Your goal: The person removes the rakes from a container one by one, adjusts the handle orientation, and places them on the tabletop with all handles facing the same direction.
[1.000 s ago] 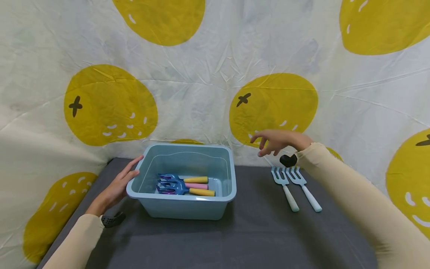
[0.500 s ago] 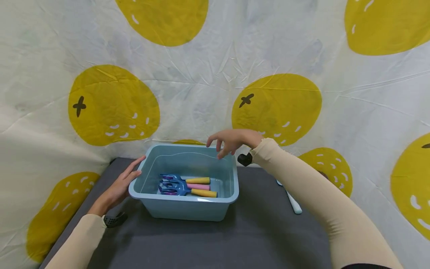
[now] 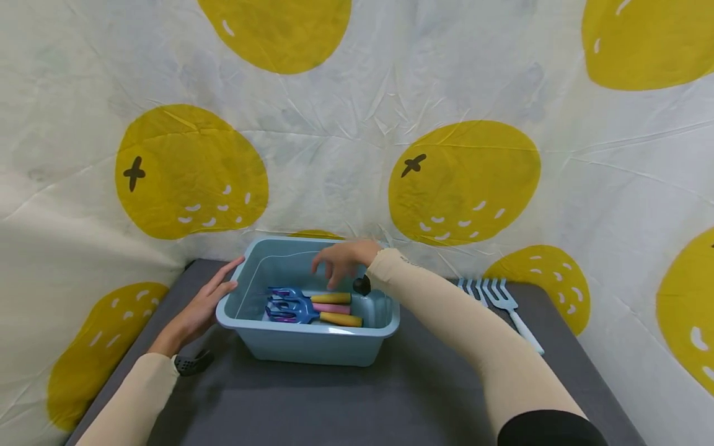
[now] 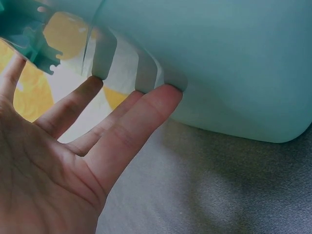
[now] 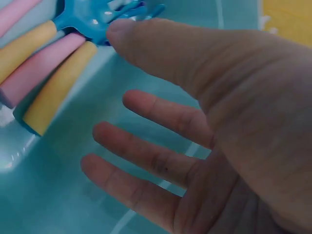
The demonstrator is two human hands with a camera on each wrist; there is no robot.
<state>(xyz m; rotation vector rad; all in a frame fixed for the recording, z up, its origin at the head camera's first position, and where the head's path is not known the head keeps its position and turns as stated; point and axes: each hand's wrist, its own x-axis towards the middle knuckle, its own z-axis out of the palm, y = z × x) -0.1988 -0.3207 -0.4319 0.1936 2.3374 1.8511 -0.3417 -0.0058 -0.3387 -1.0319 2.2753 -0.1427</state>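
A light blue plastic basin (image 3: pixel 307 348) stands on the dark table. My left hand (image 3: pixel 196 310) rests on its left side, and in the left wrist view the straight fingertips touch the wall. Inside lie several blue garden hand forks (image 3: pixel 298 310) with yellow and pink handles, side by side, prongs to the left. Over the back part of the basin, my right hand (image 3: pixel 343 259) reaches in above the forks. Its fingers are spread and hold nothing; in the right wrist view the thumb (image 5: pixel 161 48) overlaps a blue fork head, but whether they touch I cannot tell.
Two light blue hand forks with pale handles lie on the table to the right. One fork (image 3: pixel 521 325) shows well; the other (image 3: pixel 471 288) is mostly behind my right forearm. A white cloth (image 3: pixel 329 179) with yellow fruit shapes hangs behind the table.
My right hand has moved left, from above the light blue forks, over the right rim and down into the basin. The left hand stays at the basin's left side.
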